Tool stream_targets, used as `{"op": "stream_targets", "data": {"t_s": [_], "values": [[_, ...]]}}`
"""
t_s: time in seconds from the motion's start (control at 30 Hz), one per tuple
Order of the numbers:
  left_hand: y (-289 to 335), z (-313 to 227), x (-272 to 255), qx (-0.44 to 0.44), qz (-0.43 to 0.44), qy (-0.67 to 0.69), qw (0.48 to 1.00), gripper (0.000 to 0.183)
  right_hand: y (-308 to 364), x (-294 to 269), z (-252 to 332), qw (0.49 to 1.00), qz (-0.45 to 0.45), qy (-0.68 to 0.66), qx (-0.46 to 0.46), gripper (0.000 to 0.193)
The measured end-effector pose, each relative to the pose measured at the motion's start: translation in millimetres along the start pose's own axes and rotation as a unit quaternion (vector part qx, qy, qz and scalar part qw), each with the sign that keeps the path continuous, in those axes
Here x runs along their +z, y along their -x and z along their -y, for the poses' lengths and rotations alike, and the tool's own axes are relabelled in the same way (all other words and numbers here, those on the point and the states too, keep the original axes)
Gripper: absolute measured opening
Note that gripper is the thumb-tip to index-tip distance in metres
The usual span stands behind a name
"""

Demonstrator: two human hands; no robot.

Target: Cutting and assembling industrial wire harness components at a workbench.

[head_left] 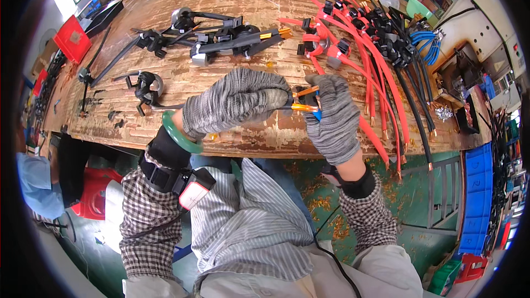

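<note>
Both hands wear grey knitted work gloves and meet just above the near edge of the worn, scratched wooden workbench [232,0]. The left hand [234,102] is closed in a fist-like grip around a thin black cable with an orange copper-coloured tip [302,107]; the cable's black length trails leftward from the hand across the bench surface. The right hand [334,118] is closed around the same cable end from the opposite side, its fingers [326,85] curled over the orange tip and over a small blue part [317,115] that shows at the palm; what that blue part is cannot be told. The two hands are nearly touching, with only the orange tip visible between them. A green bangle [178,135] sits on the left wrist, just above a black wrist strap with a red-and-white device [190,190]. Behind the hands, a group of black cable assemblies with grey connectors [221,36] lies near the bench centre. To the right, a spread bundle of red cables with black connectors [359,38] runs diagonally across the bench and hangs over its near edge, beside several black cables [411,91]. A red plastic stool [94,187] stands below the bench to the left.
</note>
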State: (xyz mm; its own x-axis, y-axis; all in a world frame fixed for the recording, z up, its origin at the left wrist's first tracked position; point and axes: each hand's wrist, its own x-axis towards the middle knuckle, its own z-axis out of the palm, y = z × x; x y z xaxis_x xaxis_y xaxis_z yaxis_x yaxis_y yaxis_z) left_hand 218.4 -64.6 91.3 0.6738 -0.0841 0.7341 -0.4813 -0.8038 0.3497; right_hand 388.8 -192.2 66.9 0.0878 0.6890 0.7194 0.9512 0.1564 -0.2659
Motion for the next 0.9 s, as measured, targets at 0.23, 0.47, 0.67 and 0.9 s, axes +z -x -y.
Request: {"op": "stream_targets", "data": {"t_s": [0.23, 0.47, 0.67, 0.9], "values": [[-36, -40, 2, -0.326, 0.057, 0.019, 0.944, 0.028, 31, 13, 6, 0.908, 0.124, -0.345, 0.205, 0.04], [-26, -36, 35, -0.349, -0.073, -0.144, 0.923, 0.031, 39, 18, 1, 0.837, 0.172, -0.431, 0.291, 0.041], [-38, -41, 27, -0.414, -0.036, -0.114, 0.902, 0.032, 35, 19, 0, 0.718, 0.064, -0.591, 0.363, 0.029], [-54, -8, -11, -0.358, 0.11, 0.198, 0.906, 0.041, 57, -1, 6, 0.836, 0.022, -0.393, 0.382, 0.026]]}}
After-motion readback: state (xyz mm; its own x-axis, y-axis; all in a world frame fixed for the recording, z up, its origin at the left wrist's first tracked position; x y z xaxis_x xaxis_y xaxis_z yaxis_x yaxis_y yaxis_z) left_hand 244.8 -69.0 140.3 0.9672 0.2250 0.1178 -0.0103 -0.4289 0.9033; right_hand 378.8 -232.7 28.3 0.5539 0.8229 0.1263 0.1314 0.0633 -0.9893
